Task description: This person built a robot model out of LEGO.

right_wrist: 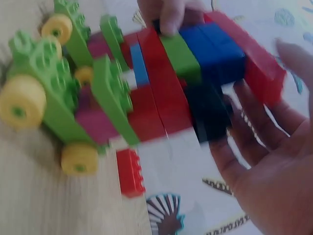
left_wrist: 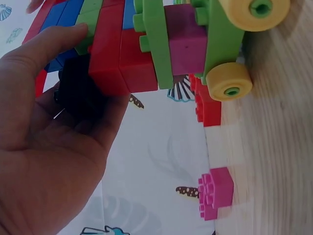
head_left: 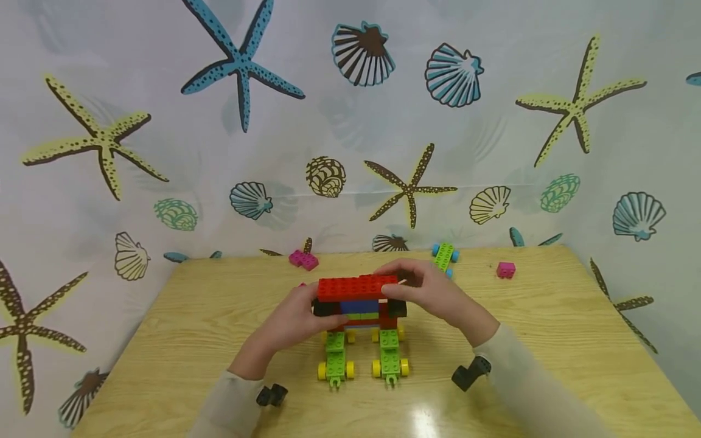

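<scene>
A brick build (head_left: 358, 307) stands near the middle of the wooden table (head_left: 547, 328), and nothing on the table serves as a container. The build is a stack of red, blue and green bricks with a flat red plate on top. It rests on two green wheeled bases (head_left: 335, 362) with yellow wheels that stick out toward the person.

The left hand (head_left: 298, 316) cups the left end of the build. Its fingers curl round a black piece (left_wrist: 80, 93) fixed at that side, and the thumb lies along the bricks above it. The right hand (head_left: 432, 292) closes on the right end. Its fingertips (head_left: 391, 267) rest on the back edge of the red plate and its palm lies by the black piece on that side. The right wrist view is blurred, so the exact grip there is hard to read.

Loose parts lie well apart on the table:
- a pink brick (head_left: 303, 260) at the far edge
- a smaller pink brick (head_left: 505, 269) far right
- a green base with blue wheels (head_left: 444, 255) behind the right hand
- a black piece (head_left: 272, 395) beside the left sleeve
- another black piece (head_left: 471, 372) beside the right sleeve

A sheet printed with starfish and shells (head_left: 350, 121) hangs behind the table.
</scene>
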Motion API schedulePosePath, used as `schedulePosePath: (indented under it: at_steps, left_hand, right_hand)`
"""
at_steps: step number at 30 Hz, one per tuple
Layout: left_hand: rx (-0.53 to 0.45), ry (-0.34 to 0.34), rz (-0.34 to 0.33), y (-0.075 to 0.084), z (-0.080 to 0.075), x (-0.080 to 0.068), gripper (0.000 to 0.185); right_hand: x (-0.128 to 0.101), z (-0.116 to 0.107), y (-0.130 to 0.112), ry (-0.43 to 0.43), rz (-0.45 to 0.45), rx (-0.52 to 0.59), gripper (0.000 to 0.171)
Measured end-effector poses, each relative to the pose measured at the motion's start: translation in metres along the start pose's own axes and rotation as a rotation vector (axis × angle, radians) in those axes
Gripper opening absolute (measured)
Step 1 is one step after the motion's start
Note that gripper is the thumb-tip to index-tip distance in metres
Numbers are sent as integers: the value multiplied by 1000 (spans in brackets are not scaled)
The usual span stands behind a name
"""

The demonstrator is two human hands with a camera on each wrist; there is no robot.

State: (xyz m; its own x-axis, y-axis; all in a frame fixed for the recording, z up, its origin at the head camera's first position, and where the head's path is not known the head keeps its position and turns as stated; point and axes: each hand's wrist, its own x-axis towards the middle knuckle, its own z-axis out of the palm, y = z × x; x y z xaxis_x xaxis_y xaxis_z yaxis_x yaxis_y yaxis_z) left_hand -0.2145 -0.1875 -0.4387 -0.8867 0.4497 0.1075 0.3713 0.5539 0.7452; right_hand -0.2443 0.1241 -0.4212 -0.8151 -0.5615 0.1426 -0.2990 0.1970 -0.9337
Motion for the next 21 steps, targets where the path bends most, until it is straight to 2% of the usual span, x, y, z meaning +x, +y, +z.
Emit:
schedulePosePath:
  at_steps: [2,8,13,21]
  left_hand:
    - [11,5,-24,-2,-4,-2,55]
    - [12,16,-70,-11,-18,-5,55]
    - [-22,27,-121,-21,-27,-6,53]
    - [-84,39,-161,-35,-36,-8,53]
  right_hand:
    - [3,-8,3,12,1,20,38]
    - [20,-23,17,70,39,-57,34]
    - [38,-25,40,72,83,-129,38]
    - [61,-21,77,71,192,-150,49]
